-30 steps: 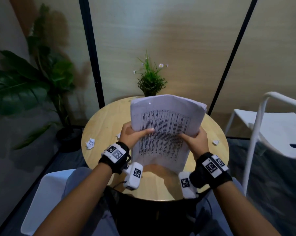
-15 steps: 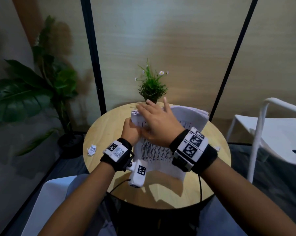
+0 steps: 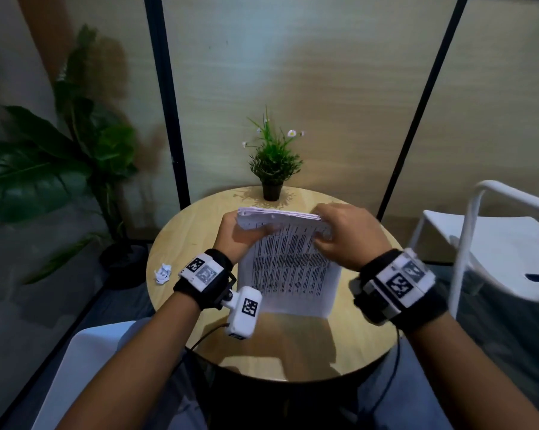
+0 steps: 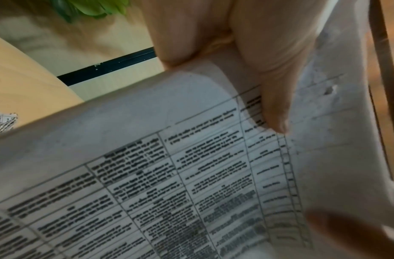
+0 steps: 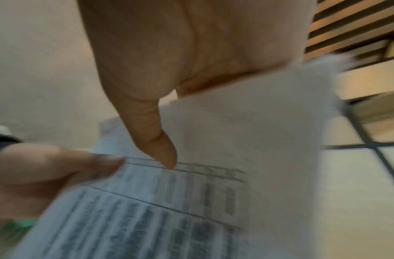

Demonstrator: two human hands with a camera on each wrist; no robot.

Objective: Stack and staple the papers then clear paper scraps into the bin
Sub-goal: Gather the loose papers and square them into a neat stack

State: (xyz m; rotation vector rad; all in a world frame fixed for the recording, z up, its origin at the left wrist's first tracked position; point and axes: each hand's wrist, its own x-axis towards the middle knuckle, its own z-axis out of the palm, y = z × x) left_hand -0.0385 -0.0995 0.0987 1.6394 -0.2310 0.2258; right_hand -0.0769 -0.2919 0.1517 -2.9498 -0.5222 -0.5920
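A stack of printed papers point(image 3: 288, 268) stands tilted on the round wooden table point(image 3: 200, 225), its lower edge on the tabletop. My left hand point(image 3: 237, 235) grips the stack's upper left corner, thumb on the front sheet point(image 4: 191, 175). My right hand point(image 3: 339, 234) grips the upper right corner from above, its thumb on the printed face point(image 5: 191, 201). One crumpled paper scrap point(image 3: 162, 273) lies at the table's left edge. No stapler and no bin is in view.
A small potted plant point(image 3: 273, 169) stands at the table's far edge, just behind the stack. A white chair point(image 3: 491, 243) is to the right, with a dark object on its seat. A large leafy plant point(image 3: 54, 169) fills the left.
The stack has tipped from upright toward the table. My right hand went from the stack's right side, across its top, to the upper right corner. The left hand kept its hold.
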